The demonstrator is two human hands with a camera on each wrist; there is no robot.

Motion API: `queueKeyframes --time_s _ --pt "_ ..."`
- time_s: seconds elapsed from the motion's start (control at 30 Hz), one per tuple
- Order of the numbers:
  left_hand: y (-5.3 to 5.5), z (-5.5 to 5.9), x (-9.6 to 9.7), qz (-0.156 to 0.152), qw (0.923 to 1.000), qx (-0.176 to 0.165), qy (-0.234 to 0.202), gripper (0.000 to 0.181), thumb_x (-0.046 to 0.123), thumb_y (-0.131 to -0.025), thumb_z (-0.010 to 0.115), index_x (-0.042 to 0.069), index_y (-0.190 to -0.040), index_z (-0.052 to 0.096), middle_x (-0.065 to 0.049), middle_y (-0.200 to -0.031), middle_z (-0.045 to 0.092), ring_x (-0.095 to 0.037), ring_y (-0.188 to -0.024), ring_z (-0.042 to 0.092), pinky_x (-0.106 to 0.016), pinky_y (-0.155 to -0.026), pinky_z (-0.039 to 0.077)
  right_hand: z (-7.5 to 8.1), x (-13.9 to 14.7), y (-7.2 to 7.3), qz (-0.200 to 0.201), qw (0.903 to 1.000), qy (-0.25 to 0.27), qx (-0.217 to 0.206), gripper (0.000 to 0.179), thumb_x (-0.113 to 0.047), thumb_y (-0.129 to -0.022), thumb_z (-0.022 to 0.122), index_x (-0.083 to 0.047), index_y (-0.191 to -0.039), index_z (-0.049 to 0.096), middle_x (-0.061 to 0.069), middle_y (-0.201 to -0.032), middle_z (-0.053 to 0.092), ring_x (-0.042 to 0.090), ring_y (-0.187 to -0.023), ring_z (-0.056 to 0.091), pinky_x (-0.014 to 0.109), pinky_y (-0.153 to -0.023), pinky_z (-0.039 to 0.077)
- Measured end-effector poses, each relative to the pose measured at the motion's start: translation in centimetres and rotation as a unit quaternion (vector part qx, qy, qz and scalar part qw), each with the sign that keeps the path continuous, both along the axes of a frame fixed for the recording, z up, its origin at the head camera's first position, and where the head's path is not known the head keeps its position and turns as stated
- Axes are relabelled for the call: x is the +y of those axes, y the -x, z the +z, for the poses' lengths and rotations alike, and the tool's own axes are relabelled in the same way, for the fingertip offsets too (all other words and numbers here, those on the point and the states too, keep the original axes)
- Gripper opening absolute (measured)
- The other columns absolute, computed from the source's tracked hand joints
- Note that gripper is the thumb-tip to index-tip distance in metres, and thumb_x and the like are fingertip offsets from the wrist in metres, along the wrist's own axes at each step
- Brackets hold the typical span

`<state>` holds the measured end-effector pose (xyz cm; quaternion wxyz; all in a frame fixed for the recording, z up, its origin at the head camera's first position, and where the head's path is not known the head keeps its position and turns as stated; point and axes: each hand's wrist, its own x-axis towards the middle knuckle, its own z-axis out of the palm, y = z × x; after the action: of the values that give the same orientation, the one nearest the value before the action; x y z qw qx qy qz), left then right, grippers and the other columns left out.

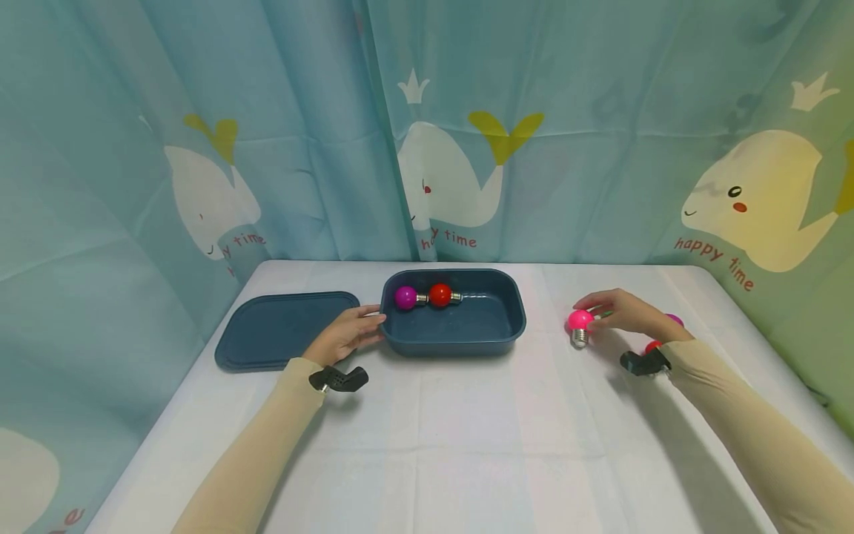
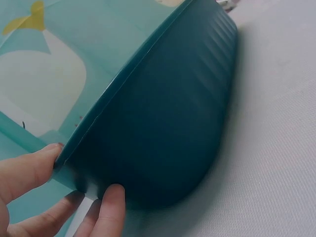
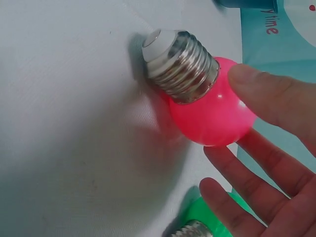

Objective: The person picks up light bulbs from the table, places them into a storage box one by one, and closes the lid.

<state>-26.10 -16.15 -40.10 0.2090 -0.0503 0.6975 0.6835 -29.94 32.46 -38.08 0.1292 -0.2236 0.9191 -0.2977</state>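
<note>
At the left end of the dark blue box point(image 1: 454, 348), my left hand point(image 1: 343, 334) has its fingertips against the rim and outer wall; in the left wrist view the fingers point(image 2: 112, 205) look relaxed beside the box wall point(image 2: 163, 108). Inside the box lie a purple bulb point(image 1: 405, 298) and a red bulb point(image 1: 440, 295). My right hand point(image 1: 627, 313) pinches a pink light bulb point(image 3: 212, 116) by its round globe, its silver screw base point(image 3: 185, 69) pointing away from the palm. Under that hand is a green bulb point(image 3: 212, 215), partly hidden.
A flat dark blue lid point(image 1: 280, 334) lies left of the box on the white tablecloth point(image 1: 454, 445). Beyond the right hand, another purple bulb point(image 1: 675, 319) and another red bulb point(image 1: 652, 345) are partly covered by the wrist. A whale-print curtain point(image 1: 587, 193) hangs behind the table.
</note>
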Motion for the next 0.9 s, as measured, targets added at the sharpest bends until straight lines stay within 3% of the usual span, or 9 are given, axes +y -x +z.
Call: queueKeyframes --time_s 0.2,0.37,0.57,0.9 --pt "0.1 -0.09 0.03 0.0 1.0 0.001 0.001 0.06 0.009 -0.097 0.049 -0.003 -0.148 0.018 -0.024 -0.151 0.025 -0.034 -0.137 0.032 -0.043 -0.111 0.036 -0.21 -0.11 0.16 0.005 0.9998 -0.009 -0.019 0.041 -0.01 -0.082 0.072 0.001 -0.119 0.061 0.022 -0.119 0.062 0.035 -0.108 0.057 0.044 -0.091 0.053" --pt "0.13 -0.18 0.09 0.004 1.0 -0.003 0.0 0.06 0.008 -0.097 0.049 -0.004 -0.148 0.018 -0.024 -0.151 0.025 -0.035 -0.138 0.031 -0.043 -0.111 0.036 -0.32 -0.27 0.11 0.004 0.9999 -0.007 -0.01 0.039 -0.01 -0.081 0.072 0.002 -0.117 0.062 0.023 -0.117 0.062 0.036 -0.106 0.059 0.042 -0.089 0.054" --pt "-0.07 0.02 0.13 0.002 1.0 0.0 -0.006 0.06 0.007 -0.097 0.047 -0.005 -0.148 0.017 -0.025 -0.151 0.023 -0.035 -0.138 0.029 -0.044 -0.112 0.035 -0.48 -0.18 -0.06 0.003 1.0 -0.006 0.007 0.039 -0.011 -0.08 0.073 0.004 -0.115 0.063 0.024 -0.115 0.063 0.037 -0.103 0.061 0.05 -0.089 0.053" --pt "-0.07 0.01 0.05 0.0 1.0 0.001 -0.006 0.061 0.008 -0.097 0.048 -0.004 -0.148 0.017 -0.024 -0.152 0.024 -0.035 -0.139 0.029 -0.044 -0.112 0.034 -0.76 0.47 -0.56 -0.008 0.9999 -0.012 -0.005 0.045 -0.015 -0.08 0.073 0.003 -0.119 0.06 0.023 -0.118 0.061 0.037 -0.104 0.06 0.051 -0.091 0.052"
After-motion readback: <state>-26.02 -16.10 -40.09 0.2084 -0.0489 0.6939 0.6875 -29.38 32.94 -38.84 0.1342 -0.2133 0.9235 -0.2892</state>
